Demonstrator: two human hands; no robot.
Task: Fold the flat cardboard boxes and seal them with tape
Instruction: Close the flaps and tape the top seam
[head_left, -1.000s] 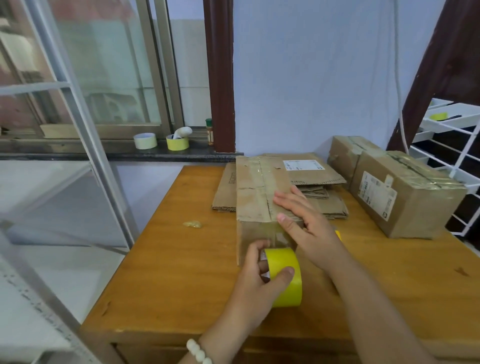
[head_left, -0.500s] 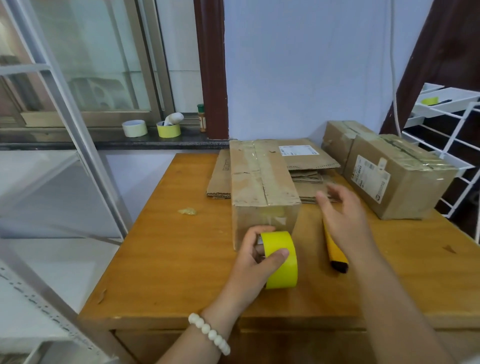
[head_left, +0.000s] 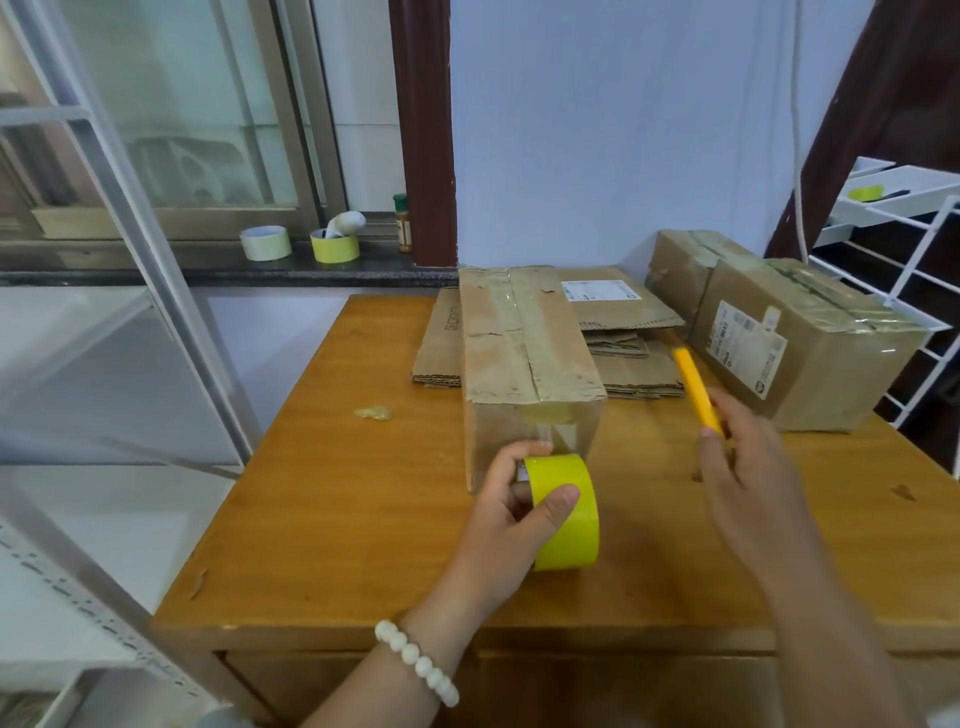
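A folded cardboard box (head_left: 524, 358) stands in the middle of the wooden table (head_left: 332, 519), with clear tape running along its top seam and down its near face. My left hand (head_left: 511, 525) grips a yellow roll of tape (head_left: 566, 512) just in front of that near face. My right hand (head_left: 748, 478) holds a yellow utility knife (head_left: 696, 389) up off the table, to the right of the box. Behind the box lies a stack of flat cardboard boxes (head_left: 628, 332).
Two sealed boxes (head_left: 789, 332) sit at the table's back right, next to a white wire rack (head_left: 914, 270). A crumpled scrap of tape (head_left: 373, 413) lies left of the box. Two tape rolls (head_left: 301, 244) and a small bottle (head_left: 401, 222) stand on the window sill.
My right hand left the top of the box, reached to the right and lifted the yellow knife off the table. My left hand kept hold of the tape roll.
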